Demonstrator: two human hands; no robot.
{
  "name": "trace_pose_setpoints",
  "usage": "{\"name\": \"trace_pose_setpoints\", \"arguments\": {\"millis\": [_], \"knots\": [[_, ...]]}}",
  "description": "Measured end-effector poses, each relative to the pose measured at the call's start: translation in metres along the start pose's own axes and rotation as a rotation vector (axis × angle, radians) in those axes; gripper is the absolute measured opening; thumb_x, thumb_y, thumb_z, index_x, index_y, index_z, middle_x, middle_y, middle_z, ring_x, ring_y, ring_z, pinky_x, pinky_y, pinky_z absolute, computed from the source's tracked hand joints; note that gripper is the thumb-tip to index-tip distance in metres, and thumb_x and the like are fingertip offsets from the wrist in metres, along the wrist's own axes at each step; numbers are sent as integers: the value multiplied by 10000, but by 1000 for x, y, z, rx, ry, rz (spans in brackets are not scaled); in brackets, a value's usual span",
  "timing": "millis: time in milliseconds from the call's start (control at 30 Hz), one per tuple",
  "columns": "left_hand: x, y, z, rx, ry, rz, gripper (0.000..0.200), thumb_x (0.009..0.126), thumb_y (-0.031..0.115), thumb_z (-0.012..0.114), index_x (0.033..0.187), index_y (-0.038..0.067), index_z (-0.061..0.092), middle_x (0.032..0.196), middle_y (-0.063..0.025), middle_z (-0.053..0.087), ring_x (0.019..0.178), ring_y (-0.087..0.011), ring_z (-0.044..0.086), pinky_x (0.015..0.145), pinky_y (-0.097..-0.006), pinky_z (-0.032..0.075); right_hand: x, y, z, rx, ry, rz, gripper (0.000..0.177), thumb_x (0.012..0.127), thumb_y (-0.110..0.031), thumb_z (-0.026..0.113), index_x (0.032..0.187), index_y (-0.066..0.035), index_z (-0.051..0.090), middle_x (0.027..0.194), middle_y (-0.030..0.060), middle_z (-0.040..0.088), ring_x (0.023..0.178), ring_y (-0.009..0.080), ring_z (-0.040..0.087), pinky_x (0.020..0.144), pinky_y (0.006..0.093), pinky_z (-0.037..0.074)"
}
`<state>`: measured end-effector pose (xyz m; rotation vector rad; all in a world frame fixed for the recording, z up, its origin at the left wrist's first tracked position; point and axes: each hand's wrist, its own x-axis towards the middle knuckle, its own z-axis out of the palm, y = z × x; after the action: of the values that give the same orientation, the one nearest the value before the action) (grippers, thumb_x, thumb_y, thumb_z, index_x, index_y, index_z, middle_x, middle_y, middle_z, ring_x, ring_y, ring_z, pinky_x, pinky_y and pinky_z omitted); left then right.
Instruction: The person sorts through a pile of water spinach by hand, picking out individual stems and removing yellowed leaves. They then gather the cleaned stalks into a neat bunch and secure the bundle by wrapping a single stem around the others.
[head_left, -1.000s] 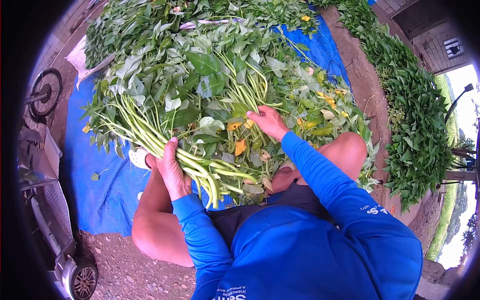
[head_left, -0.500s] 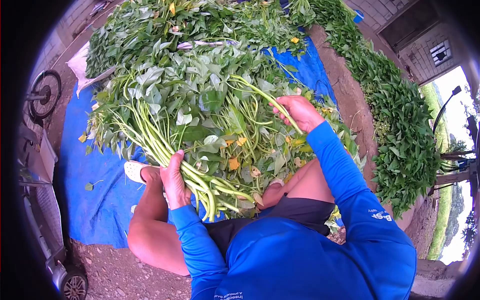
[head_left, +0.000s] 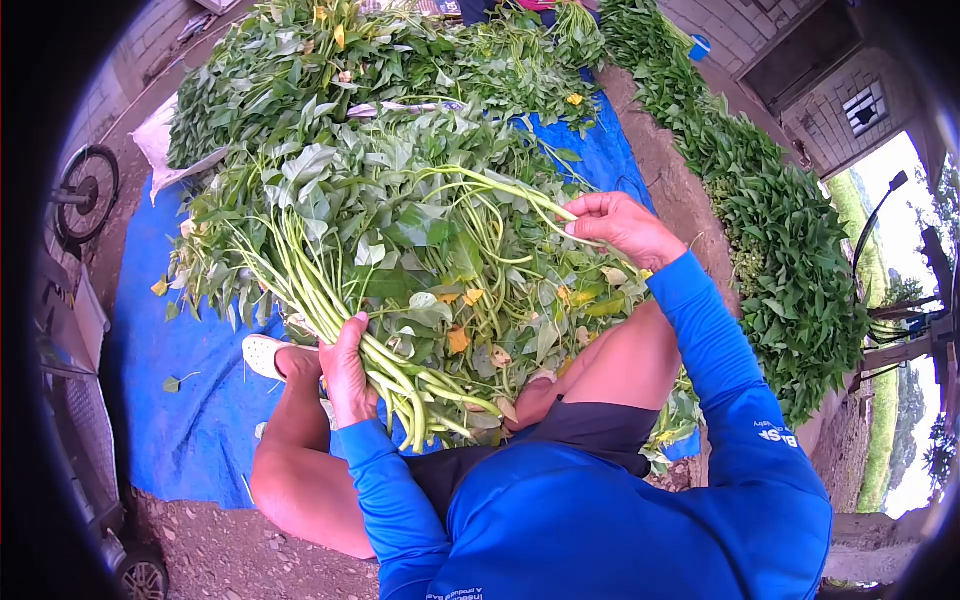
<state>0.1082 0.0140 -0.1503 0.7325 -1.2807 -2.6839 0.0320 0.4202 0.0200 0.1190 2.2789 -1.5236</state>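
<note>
Blue shirt [head_left: 630,520]: nearest to me, on a seated person in dark shorts [head_left: 600,435], bare knees bent and spread.
Left hand [head_left: 348,375]: wrapped round a thick bundle of green stems [head_left: 325,310], thumb on top; the cut ends point back toward the lap, the leafy ends slant away over the pile.
Right hand [head_left: 622,228]: out to the side, fingers and thumb pinching a long green stem [head_left: 505,184] that reaches across above the leaves.
Pale shoe [head_left: 264,356]: on the left foot, over the blue tarp [head_left: 165,410].
Leaf pile [head_left: 400,235]: just in front of the knees, loose and tangled, with yellow leaves [head_left: 458,340] among the green.
Far heap [head_left: 290,70]: dense greens behind that pile, a pale sack [head_left: 160,150] beside it on the left.
Leafy row [head_left: 790,270]: a long bank of greens along the right, past a strip of bare ground.
Spoked wheel [head_left: 90,196]: off to the left.
Block wall [head_left: 830,115]: far right, with a small window.
</note>
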Motion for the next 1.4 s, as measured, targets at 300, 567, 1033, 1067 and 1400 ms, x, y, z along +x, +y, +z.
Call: {"name": "trace_pose_setpoints", "arguments": {"millis": [300, 567, 1033, 1067, 1400], "knots": [[4, -4, -4, 27, -48, -36, 355, 962, 54, 729, 1296, -13, 628, 1065, -103, 728, 824, -214, 739, 695, -348, 661, 12, -14, -22, -322, 66, -42, 299, 894, -50, 852, 1156, -53, 709, 922, -47, 671, 817, 60, 596, 717, 248, 484], [0, -8, 8, 31, -60, -36, 448, 895, 14, 814, 1302, 21, 626, 1074, -54, 725, 852, -156, 703, 784, -310, 587, 1, -24, -2, -277, 286, -264, 377, 992, -157, 744, 1339, -14, 705, 939, -14, 679, 850, 111, 620, 751, 320, 526], [10, -51, 37, 74, -84, -13, 398, 892, 30, 837, 1246, 12, 656, 1027, -56, 742, 844, -158, 715, 739, -306, 590, 26, -2, 156, -638, 601, -694, 367, 948, -19, 710, 1311, 32, 710, 1023, 186, 660, 933, 377, 665, 853, 438, 539], [11, -60, 36, 46, -72, -20, 388, 896, 34, 837, 1242, 14, 662, 1035, -55, 741, 857, -159, 716, 752, -305, 590, 23, 16, 175, -559, 516, -651, 376, 941, -30, 725, 1311, 36, 711, 1020, 190, 661, 918, 368, 672, 850, 428, 543], [20, -124, -14, -218, -219, -540, 394, 975, 271, 814, 1271, 41, 694, 1096, -83, 765, 952, -238, 755, 866, -430, 645, 0, 147, 249, -285, 24, 5, 451, 1046, -244, 666, 1419, 9, 682, 1309, 248, 687, 1256, 392, 672, 1119, 411, 500]]}}
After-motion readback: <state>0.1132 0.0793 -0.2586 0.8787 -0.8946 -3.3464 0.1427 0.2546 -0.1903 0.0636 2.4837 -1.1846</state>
